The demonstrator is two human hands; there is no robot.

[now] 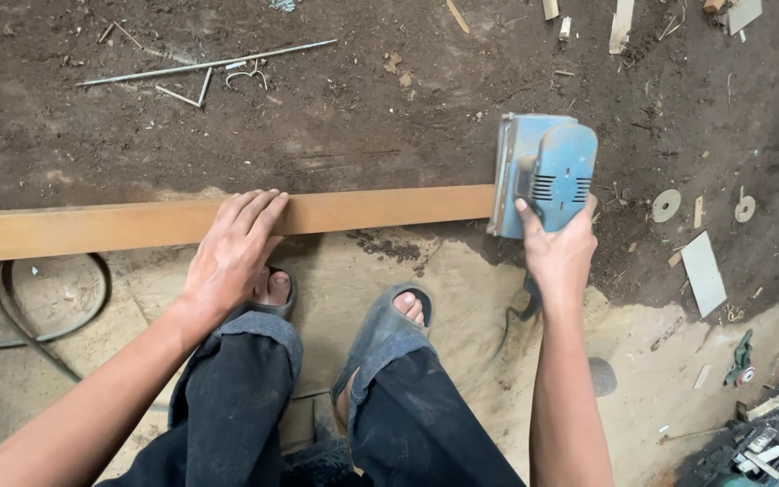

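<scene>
**Plank pinned, sander gripped at its end**

Nearest the camera, two knees in dark trousers point(317, 415) are seen from the head view, with the feet below them in grey sandals point(388, 325) set on sawdust-covered ground.

Beyond the feet, a long wooden plank point(137, 225) is laid across the frame, running from the left edge to just right of centre. The left hand point(232, 252) is pressed flat on top of the plank, fingers stretched out and close together, nothing being gripped; the plank is simply held down under the palm.

At the plank's right end, a blue electric sander point(543, 171) is set against the wood. It is held by the right hand point(559, 248), whose fingers are curled tightly around the rear handle of the tool. A dark cord is seen trailing down from beneath that hand.

A grey hose point(47, 311) is looped on the ground under the left part of the plank. Thin metal rods point(205, 68) are lying on the dark soil further back, and two small round discs point(666, 206) are scattered well to the right of the sander, beside a pale flat offcut point(703, 273).
</scene>
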